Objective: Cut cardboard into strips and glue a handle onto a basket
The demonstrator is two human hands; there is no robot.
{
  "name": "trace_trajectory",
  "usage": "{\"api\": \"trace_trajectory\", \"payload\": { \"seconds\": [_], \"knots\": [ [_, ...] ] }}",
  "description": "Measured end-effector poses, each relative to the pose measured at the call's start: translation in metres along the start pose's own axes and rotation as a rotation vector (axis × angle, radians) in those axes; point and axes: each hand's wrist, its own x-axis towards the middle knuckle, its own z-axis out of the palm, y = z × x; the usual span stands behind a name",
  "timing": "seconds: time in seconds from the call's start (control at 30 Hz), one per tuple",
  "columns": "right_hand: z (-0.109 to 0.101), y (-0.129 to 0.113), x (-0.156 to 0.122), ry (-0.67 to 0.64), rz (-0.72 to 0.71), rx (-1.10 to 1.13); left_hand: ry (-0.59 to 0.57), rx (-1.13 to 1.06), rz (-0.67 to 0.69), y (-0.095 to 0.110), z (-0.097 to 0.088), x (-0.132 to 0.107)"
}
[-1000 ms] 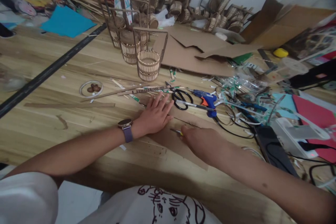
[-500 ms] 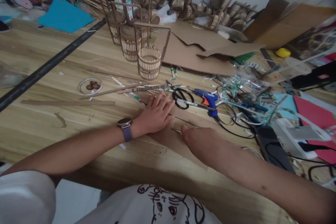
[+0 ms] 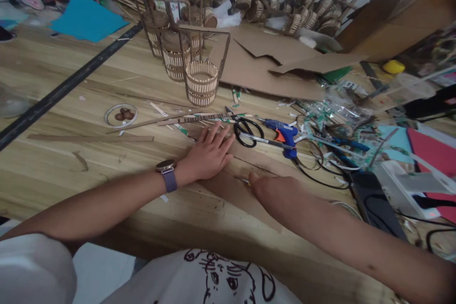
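My left hand (image 3: 208, 152) lies flat with fingers spread, pressing on a piece of brown cardboard (image 3: 237, 195) on the table. My right hand (image 3: 270, 192) is closed around a small craft knife (image 3: 245, 180), its thin tip pointing left over the cardboard; most of the handle is hidden in my fist. A dark slit or edge runs across the cardboard between my hands. Just beyond my left fingertips lie black-handled scissors (image 3: 248, 133) and a pen (image 3: 261, 140). A blue glue gun (image 3: 283, 135) rests to their right.
A small slatted bucket with a tall handle (image 3: 202, 91) stands behind my hands, with several more at the back. A white ring (image 3: 121, 116) surrounds brown balls at left. Large cardboard sheets (image 3: 263, 73), plastic scraps, cables and a white power strip (image 3: 402, 187) fill the right.
My right hand has shifted slightly right and toward me with the craft knife. My left hand stays pressed on the cardboard. The view has tilted a little.
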Motion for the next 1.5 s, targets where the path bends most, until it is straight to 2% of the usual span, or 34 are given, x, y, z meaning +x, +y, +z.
{"api": "trace_trajectory", "payload": {
  "seconds": [0.3, 0.53, 0.7, 0.87, 1.0, 1.13, 1.23, 1.5],
  "knots": [
    [0.01, 0.004, -0.009, -0.022, 0.016, -0.009, -0.012, 0.019, -0.007, 0.0, 0.0, 0.0],
    [0.029, 0.019, -0.02, 0.09, 0.017, 0.125, -0.019, 0.027, -0.005, 0.001, -0.001, 0.0],
    [0.035, 0.021, -0.027, 0.036, 0.019, -0.026, 0.014, 0.042, 0.008, -0.001, 0.002, -0.001],
    [0.032, 0.022, -0.028, -0.021, 0.006, -0.062, 0.046, 0.055, 0.02, -0.002, 0.004, -0.002],
    [0.021, 0.019, -0.029, -0.078, -0.016, -0.024, 0.068, 0.079, 0.0, 0.003, -0.001, -0.002],
    [0.01, 0.005, -0.029, -0.051, -0.031, -0.04, 0.101, 0.089, 0.049, 0.013, -0.003, -0.003],
    [0.005, -0.006, -0.026, -0.033, 0.002, -0.046, 0.062, 0.06, 0.039, 0.018, 0.002, -0.005],
    [0.012, -0.007, -0.016, -0.039, 0.016, -0.049, 0.048, 0.032, 0.024, 0.016, 0.009, -0.007]
  ]
}}
